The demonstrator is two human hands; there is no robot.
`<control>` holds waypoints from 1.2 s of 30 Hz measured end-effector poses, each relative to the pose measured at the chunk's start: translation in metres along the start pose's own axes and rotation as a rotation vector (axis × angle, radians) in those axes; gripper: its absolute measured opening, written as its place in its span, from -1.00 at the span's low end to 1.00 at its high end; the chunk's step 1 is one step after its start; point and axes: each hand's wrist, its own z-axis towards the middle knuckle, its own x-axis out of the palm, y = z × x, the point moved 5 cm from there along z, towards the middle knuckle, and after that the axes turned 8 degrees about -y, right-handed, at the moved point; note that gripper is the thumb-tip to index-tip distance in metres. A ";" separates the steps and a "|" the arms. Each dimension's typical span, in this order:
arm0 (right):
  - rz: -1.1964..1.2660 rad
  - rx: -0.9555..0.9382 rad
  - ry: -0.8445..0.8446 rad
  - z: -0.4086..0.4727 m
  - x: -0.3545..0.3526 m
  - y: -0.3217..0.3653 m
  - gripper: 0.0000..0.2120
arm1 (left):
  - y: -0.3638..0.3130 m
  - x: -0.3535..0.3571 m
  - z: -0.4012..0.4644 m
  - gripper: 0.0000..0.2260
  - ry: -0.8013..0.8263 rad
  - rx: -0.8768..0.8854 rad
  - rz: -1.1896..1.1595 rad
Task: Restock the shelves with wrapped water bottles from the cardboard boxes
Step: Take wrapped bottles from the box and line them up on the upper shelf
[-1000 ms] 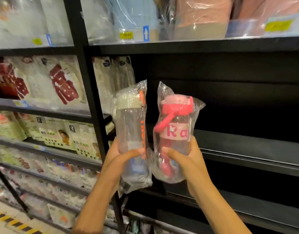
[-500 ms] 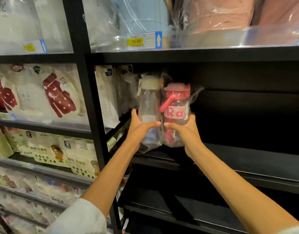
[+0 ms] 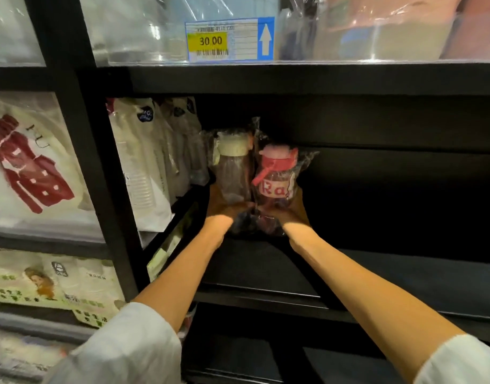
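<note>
Plastic-wrapped bottles, one in each of my hands, deep on the black shelf [image 3: 266, 270].
My left hand [image 3: 218, 206] grips the cream-lidded bottle [image 3: 232, 167], my right hand [image 3: 292, 207] the pink-lidded bottle [image 3: 277, 176]; they stand upright, side by side, touching, beside white packets [image 3: 144, 167].

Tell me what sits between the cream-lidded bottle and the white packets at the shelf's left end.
Head view: nothing solid shows between the cream-lidded bottle and the white packets, only the bottle's crinkled plastic wrap.
</note>
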 end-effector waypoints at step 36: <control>-0.209 -0.244 -0.046 0.089 0.003 -0.030 0.11 | -0.007 0.006 0.088 0.16 -0.173 0.402 0.003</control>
